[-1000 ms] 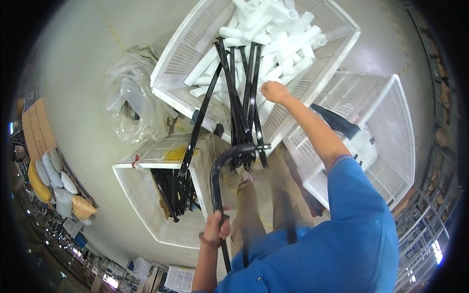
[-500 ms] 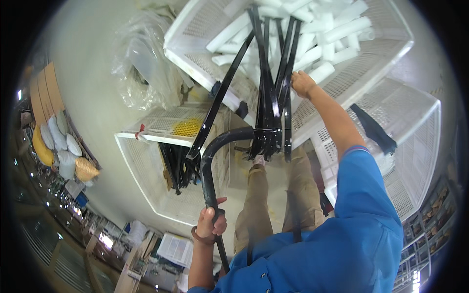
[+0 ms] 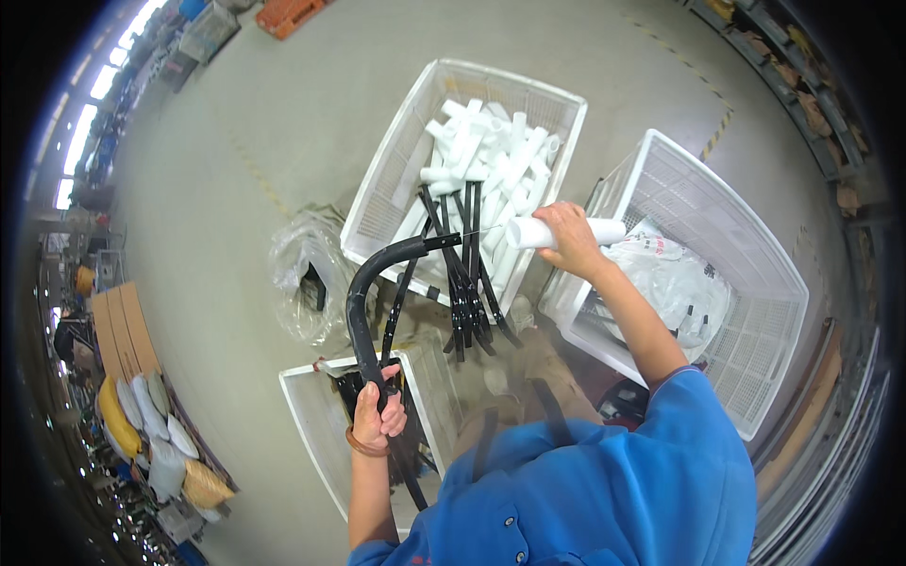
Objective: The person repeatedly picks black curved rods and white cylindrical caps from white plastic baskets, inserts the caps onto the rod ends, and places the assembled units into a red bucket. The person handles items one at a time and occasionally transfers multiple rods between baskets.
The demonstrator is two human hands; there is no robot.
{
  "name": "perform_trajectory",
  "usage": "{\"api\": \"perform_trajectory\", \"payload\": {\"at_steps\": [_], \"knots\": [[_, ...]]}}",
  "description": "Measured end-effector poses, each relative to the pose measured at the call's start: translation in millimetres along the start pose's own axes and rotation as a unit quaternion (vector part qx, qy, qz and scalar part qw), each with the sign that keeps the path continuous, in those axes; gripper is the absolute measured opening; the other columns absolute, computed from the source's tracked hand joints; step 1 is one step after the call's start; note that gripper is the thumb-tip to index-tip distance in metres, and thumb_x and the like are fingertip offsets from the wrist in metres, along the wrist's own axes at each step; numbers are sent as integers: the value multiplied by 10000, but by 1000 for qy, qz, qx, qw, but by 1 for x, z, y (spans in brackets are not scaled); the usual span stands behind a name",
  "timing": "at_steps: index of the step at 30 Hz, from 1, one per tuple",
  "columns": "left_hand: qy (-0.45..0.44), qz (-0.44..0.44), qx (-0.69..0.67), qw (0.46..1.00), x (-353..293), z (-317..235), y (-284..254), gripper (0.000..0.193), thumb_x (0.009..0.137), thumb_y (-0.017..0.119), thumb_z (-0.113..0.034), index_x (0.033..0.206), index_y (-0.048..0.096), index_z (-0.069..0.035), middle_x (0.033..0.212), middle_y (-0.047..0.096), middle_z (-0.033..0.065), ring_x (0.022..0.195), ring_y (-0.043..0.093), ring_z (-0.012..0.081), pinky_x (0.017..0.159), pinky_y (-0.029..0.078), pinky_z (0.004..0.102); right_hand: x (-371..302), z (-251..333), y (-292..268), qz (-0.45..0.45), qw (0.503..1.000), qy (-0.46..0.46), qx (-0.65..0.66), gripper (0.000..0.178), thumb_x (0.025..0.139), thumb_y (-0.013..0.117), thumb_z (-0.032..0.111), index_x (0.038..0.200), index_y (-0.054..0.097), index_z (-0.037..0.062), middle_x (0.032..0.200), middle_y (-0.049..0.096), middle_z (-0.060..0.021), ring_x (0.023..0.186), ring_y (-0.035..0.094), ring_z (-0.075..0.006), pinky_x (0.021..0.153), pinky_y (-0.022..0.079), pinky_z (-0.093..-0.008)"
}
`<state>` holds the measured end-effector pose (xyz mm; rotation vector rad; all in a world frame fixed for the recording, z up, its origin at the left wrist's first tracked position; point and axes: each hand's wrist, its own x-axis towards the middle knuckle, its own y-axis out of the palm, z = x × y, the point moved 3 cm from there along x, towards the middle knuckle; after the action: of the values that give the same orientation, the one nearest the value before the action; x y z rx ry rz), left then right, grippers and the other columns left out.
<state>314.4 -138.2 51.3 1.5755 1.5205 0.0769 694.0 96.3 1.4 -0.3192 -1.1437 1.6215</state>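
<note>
Grey floor (image 3: 311, 123): white mesh crates (image 3: 750, 274), crumpled clear bag (image 3: 293, 255) on it.

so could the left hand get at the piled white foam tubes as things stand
Probably not easily: the left hand grips a curved black tube, and long black metal bars lie between it and the piled white foam tubes.

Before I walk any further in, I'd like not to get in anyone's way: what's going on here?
A person in a blue shirt is handling two things. The left hand has its fingers closed around a bent black bar, and the right hand grips a white tube. The tube's left end faces the bar's far tip, with a gap between them. Ahead, a white crate holds loose white tubes, and slim black bars lean over its near edge.
</note>
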Motion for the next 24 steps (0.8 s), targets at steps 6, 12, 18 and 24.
{"api": "perform_trajectory", "payload": {"at_steps": [6,12,18,24], "knots": [[2,70,43,997,-56,9,32,542,992,551,-430,1368,481,-45,559,423,-14,362,330,61,338,300,235,-56,78,-59,-41,999,4,-21,588,657,772,150,1209,571,116,1037,580,-89,1020,551,-303,903,412,-436],[-22,47,171,984,-99,57,83,444,1019,524,-372,1334,494,-60,561,423,-15,369,353,65,356,328,232,-100,145,-101,-41,985,122,116,454,713,744,200,1131,612,82,1098,635,-146,1013,626,-347,841,500,-436],[-37,-39,305,951,-126,99,133,329,1007,560,-275,1257,531,-64,573,450,-24,385,375,56,361,322,219,-98,165,-157,184,977,22,102,405,658,732,164,1037,618,79,999,665,-143,962,640,-350,808,505,-456],[-78,53,312,945,-96,117,184,297,1000,576,-321,1147,546,-65,552,437,-14,368,386,75,353,326,234,-87,214,-178,117,971,-199,-64,467,660,771,96,1084,575,85,960,625,-105,958,624,-338,836,495,-453]]}}
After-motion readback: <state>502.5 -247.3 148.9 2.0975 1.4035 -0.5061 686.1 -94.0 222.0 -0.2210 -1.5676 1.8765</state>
